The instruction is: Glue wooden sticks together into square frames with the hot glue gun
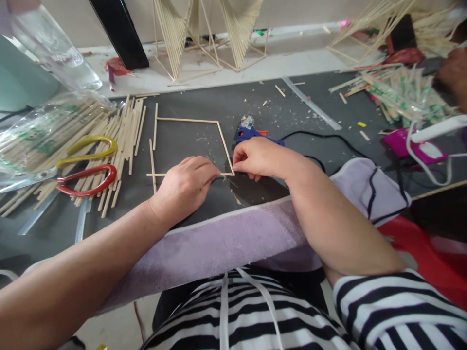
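Thin wooden sticks form an angular shape on the grey table: a top stick (pixel 188 119), a slanted right stick (pixel 225 147) and a lower stick (pixel 156 175). My left hand (pixel 188 182) has its fingers closed on the lower stick near its right part. At the corner where the lower and slanted sticks meet, my right hand (pixel 253 158) pinches with thumb and index finger; whether anything small is between them is hidden. Just behind my right hand lies a blue glue gun (pixel 250 133). Two short sticks (pixel 155 127) (pixel 152 163) lie at the left of the shape.
Loose sticks (pixel 126 126) and scissors with yellow and red handles (pixel 87 180) lie left. Stick structures (pixel 175 43) and a black phone (pixel 122 36) stand behind. A black cable (pixel 328 136), glue stick (pixel 314 104) and magenta glue gun (pixel 416 146) are right. Another person's hand (pixel 454 73) shows far right.
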`<state>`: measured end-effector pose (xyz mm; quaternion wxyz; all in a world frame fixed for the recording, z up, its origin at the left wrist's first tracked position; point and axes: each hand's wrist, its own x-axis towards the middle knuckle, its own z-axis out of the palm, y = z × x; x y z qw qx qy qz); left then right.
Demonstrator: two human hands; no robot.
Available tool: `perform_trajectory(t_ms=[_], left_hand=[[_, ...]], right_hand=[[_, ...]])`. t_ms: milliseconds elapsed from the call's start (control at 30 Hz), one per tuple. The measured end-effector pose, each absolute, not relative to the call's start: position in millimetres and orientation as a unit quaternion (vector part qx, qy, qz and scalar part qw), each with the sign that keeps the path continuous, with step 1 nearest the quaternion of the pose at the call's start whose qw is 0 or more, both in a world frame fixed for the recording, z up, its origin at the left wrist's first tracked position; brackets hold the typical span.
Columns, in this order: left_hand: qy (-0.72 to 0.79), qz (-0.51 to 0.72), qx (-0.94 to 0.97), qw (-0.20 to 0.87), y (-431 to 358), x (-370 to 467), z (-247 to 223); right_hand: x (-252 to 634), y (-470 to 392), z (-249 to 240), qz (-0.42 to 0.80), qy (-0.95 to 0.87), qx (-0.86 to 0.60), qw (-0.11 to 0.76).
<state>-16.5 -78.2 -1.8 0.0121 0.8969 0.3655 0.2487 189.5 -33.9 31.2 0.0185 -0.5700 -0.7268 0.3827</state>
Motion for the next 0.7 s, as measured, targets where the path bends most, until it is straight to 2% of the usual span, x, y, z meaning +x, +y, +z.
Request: perform_trajectory(t_ms=[700], left_hand=[[0.375, 0.232, 0.898, -0.005, -77.9, -11.5, -4.4]], right_hand=[[191.7, -31.8, 35.6, 0.405, -0.722, -0.56, 0.008]])
